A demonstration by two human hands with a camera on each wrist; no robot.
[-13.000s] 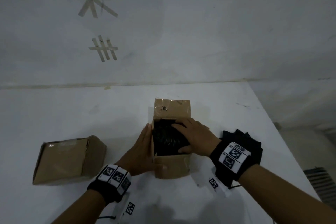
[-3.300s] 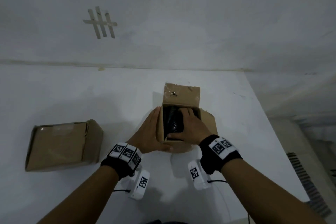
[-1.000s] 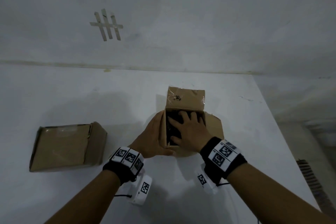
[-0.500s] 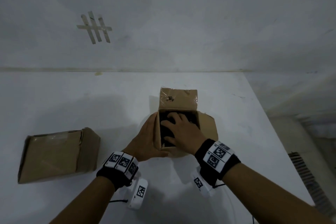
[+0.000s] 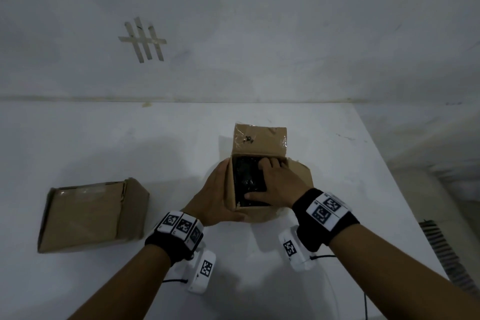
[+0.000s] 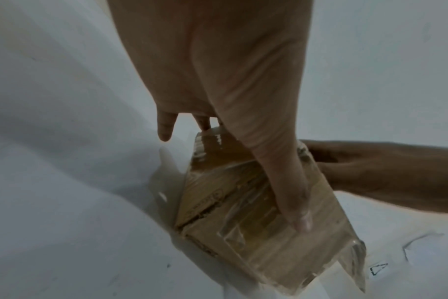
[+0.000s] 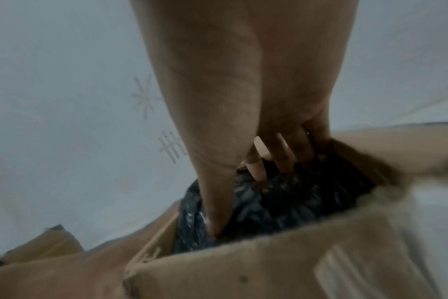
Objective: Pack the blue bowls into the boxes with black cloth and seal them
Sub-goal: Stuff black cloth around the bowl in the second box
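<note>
**A:** Starting at the left: the closed cardboard box [image 5: 92, 217] lies on the white surface [image 5: 78, 143], well apart from both hands. Then the left hand [image 5: 217, 196], its grip flat and straight-fingered against the left wall of the open cardboard box [image 5: 255, 212], thumb along the near edge.

**B:** And the right hand [image 5: 275, 184]?

**A:** Spread over the black cloth [image 5: 245, 176] inside, fingers pressing down, holding nothing. No blue bowl is visible; I'd guess it sits under the cloth.

**B:** What could go wrong?

**A:** The cloth looks heaped to the rim. If it springs up, the flaps may not close flat and the seal could lift. Pushing harder could bulge the walls or tip the box off the bracing palm.

**B:** What do the wrist views add?

**A:** The left one shows glossy tape over the box's outside; the right one shows the fingertips [image 7: 256, 170] sunk into shiny crinkled folds. Only the head view shows the raised far flap [image 5: 259, 140].
</note>
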